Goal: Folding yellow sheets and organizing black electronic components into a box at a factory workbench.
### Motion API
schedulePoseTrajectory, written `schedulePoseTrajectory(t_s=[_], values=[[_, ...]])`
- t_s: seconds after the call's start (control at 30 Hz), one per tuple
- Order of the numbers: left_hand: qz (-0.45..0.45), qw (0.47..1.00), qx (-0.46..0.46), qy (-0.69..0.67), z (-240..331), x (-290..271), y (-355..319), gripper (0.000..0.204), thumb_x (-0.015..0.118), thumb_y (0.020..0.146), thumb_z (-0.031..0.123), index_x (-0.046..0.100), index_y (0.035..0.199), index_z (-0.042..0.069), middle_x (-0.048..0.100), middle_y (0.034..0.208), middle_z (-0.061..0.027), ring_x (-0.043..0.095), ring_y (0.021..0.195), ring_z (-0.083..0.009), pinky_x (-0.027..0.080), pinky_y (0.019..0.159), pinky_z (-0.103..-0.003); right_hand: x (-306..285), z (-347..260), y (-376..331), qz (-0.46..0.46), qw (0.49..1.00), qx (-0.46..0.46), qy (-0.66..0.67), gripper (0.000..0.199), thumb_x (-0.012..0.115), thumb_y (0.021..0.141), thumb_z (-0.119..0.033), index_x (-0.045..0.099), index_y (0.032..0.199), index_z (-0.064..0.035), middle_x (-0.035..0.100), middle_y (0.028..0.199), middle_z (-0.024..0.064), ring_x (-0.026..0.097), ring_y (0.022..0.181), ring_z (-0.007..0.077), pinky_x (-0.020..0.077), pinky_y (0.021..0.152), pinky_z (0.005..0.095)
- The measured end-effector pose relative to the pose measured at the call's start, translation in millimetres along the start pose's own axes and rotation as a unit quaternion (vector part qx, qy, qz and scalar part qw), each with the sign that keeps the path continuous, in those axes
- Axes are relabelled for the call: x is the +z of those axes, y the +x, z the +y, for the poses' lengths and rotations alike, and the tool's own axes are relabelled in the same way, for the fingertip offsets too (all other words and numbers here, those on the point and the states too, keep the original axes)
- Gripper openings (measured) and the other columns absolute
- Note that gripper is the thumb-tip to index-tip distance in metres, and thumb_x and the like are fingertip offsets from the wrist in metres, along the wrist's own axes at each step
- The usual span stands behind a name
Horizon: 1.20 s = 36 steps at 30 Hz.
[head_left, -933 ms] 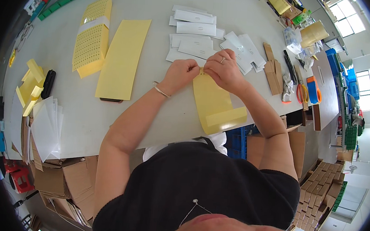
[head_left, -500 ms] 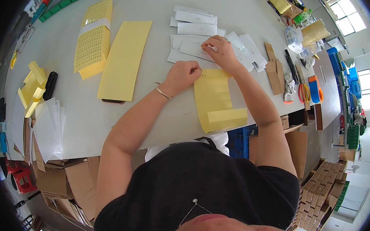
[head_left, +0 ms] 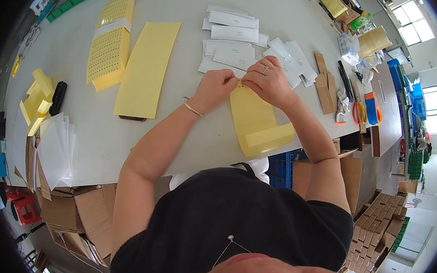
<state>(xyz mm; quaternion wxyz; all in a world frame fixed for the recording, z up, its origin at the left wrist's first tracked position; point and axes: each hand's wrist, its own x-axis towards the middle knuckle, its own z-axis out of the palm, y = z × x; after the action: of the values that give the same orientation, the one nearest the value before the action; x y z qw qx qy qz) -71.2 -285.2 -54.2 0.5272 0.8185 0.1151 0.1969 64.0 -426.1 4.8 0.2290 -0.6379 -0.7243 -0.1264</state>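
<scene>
Yellow backing paper (head_left: 258, 120), a long glossy sheet with a folded strip at its near end, lies flat on the pale grey counter (head_left: 184, 43) straight in front of us, its near end reaching the counter's edge. Our hands meet at its far end. Our left hand (head_left: 216, 87), with a thin bracelet on the wrist, is curled, its fingertips pinched at the sheet's top corner. Our right hand (head_left: 265, 80), with a ring on one finger, pinches the same top edge just beside the left, so the two hands touch or nearly touch there. What sits between the fingertips is too small for us to make out; it may be a small sticker off the sheet, or only the paper's own edge.

Just beyond our hands lie flat white rectangular envelopes (head_left: 236, 33), spread in loose overlapping rows. To the left, well apart from our hands, lie a second long plain yellow sheet (head_left: 148, 68) and, beside it, a yellow perforated sheet stack with a white band (head_left: 109, 40). To the right lie brown cardboard pieces (head_left: 325, 85), orange-handled scissors (head_left: 358, 112) and an orange tape roll (head_left: 373, 108). Brown cardboard boxes (head_left: 71, 210) stand below the counter at our left.
</scene>
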Motion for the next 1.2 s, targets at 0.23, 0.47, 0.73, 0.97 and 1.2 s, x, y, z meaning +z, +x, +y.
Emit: schedulePoseTrajectory(t_s=[0.23, 0.47, 0.73, 0.97, 1.2], values=[[-0.017, 0.999, 0.03, 0.029, 5, 3, -4, 0.02, 0.057, 0.08, 0.019, 0.063, 0.077, -0.001, 0.06, 0.063, -0.0143, 0.057, 0.054, -0.026, 0.045, 0.055, -0.034, 33, 45, 16, -0.013, 0.949, 0.266, 0.169, 0.008, 0.066, 0.081, -0.013, 0.067, 0.085, -0.0059, 0.063, 0.097, 0.0062, 0.059, 0.092, 0.023, 0.0442, 0.082, 0.0356], [-0.03, 0.997, 0.058, 0.047, -3, 4, -2, 0.018, 0.057, 0.08, 0.017, 0.061, 0.077, 0.0, 0.058, 0.06, -0.0123, 0.052, 0.049, -0.0199, 0.042, 0.051, -0.031, 42, 46, 17, -0.065, 0.948, 0.296, 0.097, 0.036, 0.066, 0.082, -0.018, 0.058, 0.116, -0.0147, 0.062, 0.107, 0.008, 0.053, 0.109, 0.0267, 0.0369, 0.094, 0.0416], [-0.038, 0.987, 0.104, 0.117, 4, 3, -1, 0.017, 0.056, 0.081, 0.018, 0.06, 0.075, 0.002, 0.059, 0.067, -0.0156, 0.058, 0.061, -0.0317, 0.046, 0.057, -0.038, 23, 47, 5, -0.122, 0.981, 0.149, -0.017, 0.049, 0.07, 0.076, -0.015, 0.053, 0.122, -0.0129, 0.057, 0.113, 0.0116, 0.051, 0.111, 0.0311, 0.0338, 0.1, 0.0424], [-0.015, 0.982, 0.134, 0.133, 6, 8, -15, 0.017, 0.056, 0.082, 0.018, 0.059, 0.075, 0.003, 0.059, 0.069, -0.014, 0.058, 0.064, -0.0325, 0.045, 0.058, -0.039, -9, 53, -14, -0.098, 0.957, 0.271, -0.019, 0.042, 0.07, 0.072, -0.018, 0.054, 0.11, -0.01, 0.058, 0.107, 0.0119, 0.051, 0.109, 0.0301, 0.0328, 0.097, 0.0424], [-0.011, 0.99, 0.097, 0.1, 6, 5, -10, 0.02, 0.056, 0.085, 0.021, 0.06, 0.079, 0.002, 0.06, 0.07, -0.0152, 0.059, 0.064, -0.0319, 0.046, 0.058, -0.039, -19, 51, -35, 0.018, 0.961, 0.274, -0.041, 0.036, 0.069, 0.076, -0.014, 0.062, 0.111, -0.0103, 0.061, 0.11, 0.0089, 0.055, 0.105, 0.0289, 0.036, 0.095, 0.0426]])
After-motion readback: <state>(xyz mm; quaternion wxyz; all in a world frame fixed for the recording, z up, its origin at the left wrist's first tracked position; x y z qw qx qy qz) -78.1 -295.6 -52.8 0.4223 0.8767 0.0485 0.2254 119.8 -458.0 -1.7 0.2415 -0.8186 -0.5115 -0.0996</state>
